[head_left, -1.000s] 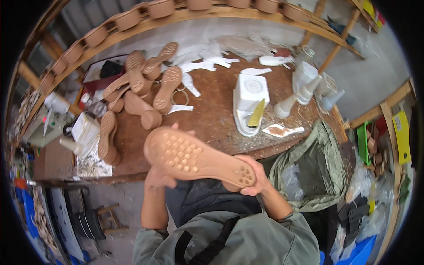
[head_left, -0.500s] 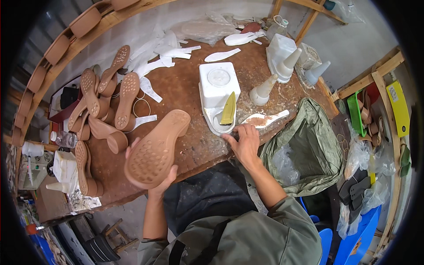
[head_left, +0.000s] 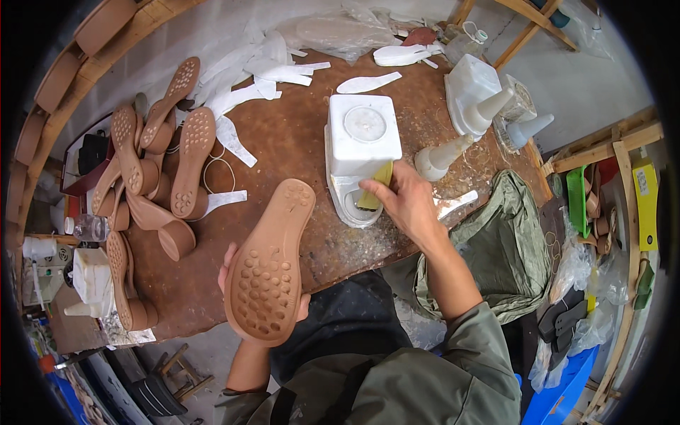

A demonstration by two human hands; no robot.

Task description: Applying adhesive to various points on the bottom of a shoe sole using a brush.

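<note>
A tan shoe sole (head_left: 273,262) is supported in the left hand (head_left: 303,309), its studded underside facing the viewer, the broad forefoot end nearer the body and the narrow heel end pointing away across the workbench (head_left: 283,156). The hand lies behind and beneath the forefoot, spread to span its width: fingertips show along the sole's left edge and the thumb along its right, while the palm is hidden. The right hand (head_left: 409,202), well apart from the sole and to its right, is closed on a flat yellow-green applicator (head_left: 383,172), with the thumb laid across the near side and the fingers curled behind, partly concealed. The applicator's dark lower end sits at the open trough of a white container (head_left: 365,134); its depth in the trough cannot be determined. The sole stands to the left of the container, apart from it, and overlaps the front edge of the bench in this view. To the left lies a heap of similar soles (head_left: 195,159); to the right of the container, beyond the right hand, stands a pale cone-topped bottle (head_left: 443,159), with a green bag (head_left: 510,241) nearer the person.
</note>
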